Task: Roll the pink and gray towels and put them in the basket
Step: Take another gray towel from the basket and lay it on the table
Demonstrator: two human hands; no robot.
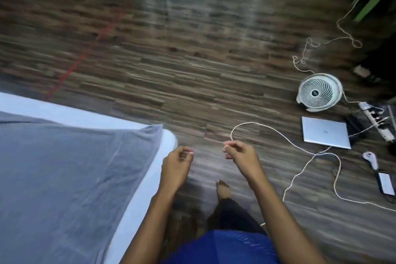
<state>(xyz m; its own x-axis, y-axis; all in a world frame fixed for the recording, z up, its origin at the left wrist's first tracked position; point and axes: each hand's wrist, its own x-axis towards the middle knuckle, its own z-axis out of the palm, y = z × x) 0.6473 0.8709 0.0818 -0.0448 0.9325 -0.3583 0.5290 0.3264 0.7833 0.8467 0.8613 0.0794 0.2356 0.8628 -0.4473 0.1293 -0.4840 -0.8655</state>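
- Both hands are empty: your left hand point(176, 162) and right hand point(240, 156) hang in front of you over the floor point(171, 70), fingers loosely curled, gripping nothing.
- Gray towel point(64, 178), judged to be the task's item: it lies spread flat over the white surface point(53, 112) on your left, with one corner near your left hand. Shallow creases run across it.
- Pink towel: not in view.
- Step in hand, as judged: start the gray roll. Turn to face the white surface and smooth the creases first. Fold the towel to a narrower strip if the basket calls for it. Roll from one short edge with both hands, level and tight, so the ends stay even.
- Containers: no basket shows, so nothing can be reported of its contents. Locate it before you lift the roll.
- Laptop point(325, 135) lies closed on the floor at right.
- Fan point(319, 92) stands just beyond it.
- Power strip point(377, 122) and phone point(386, 182) lie at the far right edge.
- White cable point(250, 123) loops across the floor near your bare foot. Step clear of it when you carry a roll.
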